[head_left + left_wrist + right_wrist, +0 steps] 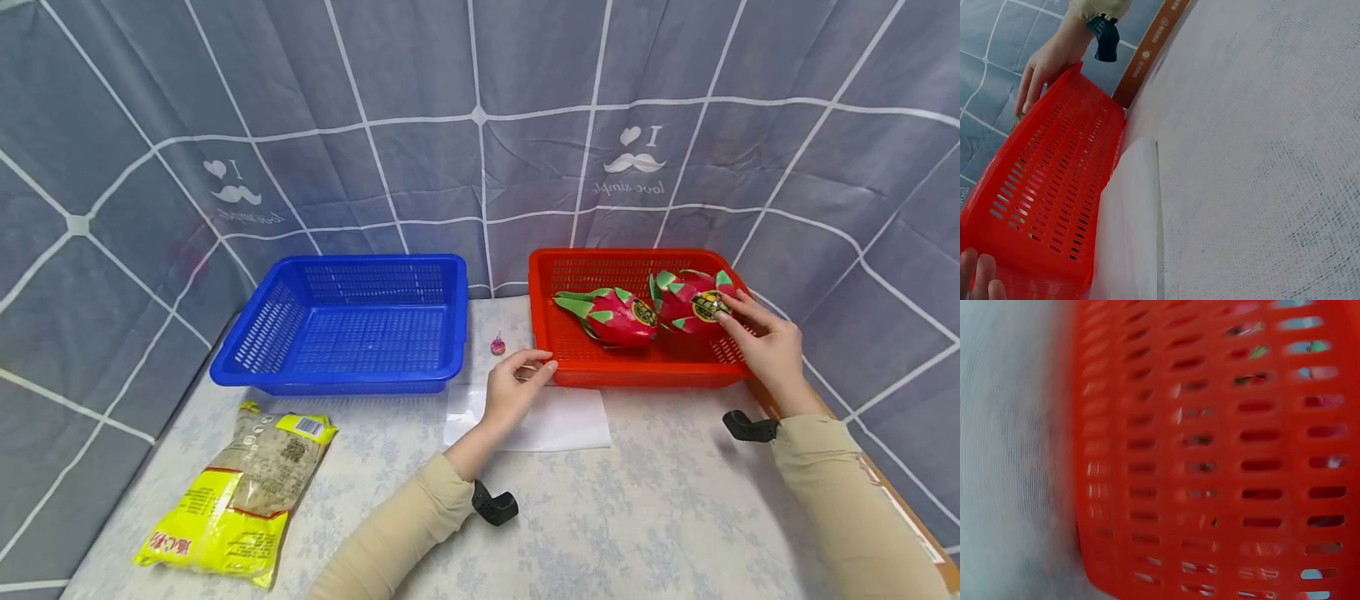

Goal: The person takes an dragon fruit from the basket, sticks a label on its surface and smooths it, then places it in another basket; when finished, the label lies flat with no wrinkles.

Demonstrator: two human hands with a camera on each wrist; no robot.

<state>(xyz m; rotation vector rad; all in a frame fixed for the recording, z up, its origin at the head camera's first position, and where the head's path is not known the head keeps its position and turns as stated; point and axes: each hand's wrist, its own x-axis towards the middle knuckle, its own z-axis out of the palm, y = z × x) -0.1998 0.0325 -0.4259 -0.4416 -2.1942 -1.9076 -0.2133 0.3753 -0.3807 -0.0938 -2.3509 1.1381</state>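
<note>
Two pink dragon fruits with green scales lie in the red basket (645,377) in the head view. My right hand (768,346) is at the right dragon fruit (678,312), thumb and fingers on it beside its round dark label. The left dragon fruit (618,321) lies against the basket's floor, untouched by either hand. At the basket's front left corner, my left hand (513,387) touches the rim with thumb and fingertips, its fingers loosely bent. In the left wrist view, some left fingertips (984,275) show before the basket's outer side. The right wrist view shows only the perforated wall (1210,450), partly blurred.
A blue basket (337,387) stands left of the red one. Between them lies a small pink wrapped lollipop (498,344). A white sheet (555,425) lies before the red basket. A yellow-and-clear plastic bag (240,500) lies front left. Grey curtain (480,167) surrounds the table.
</note>
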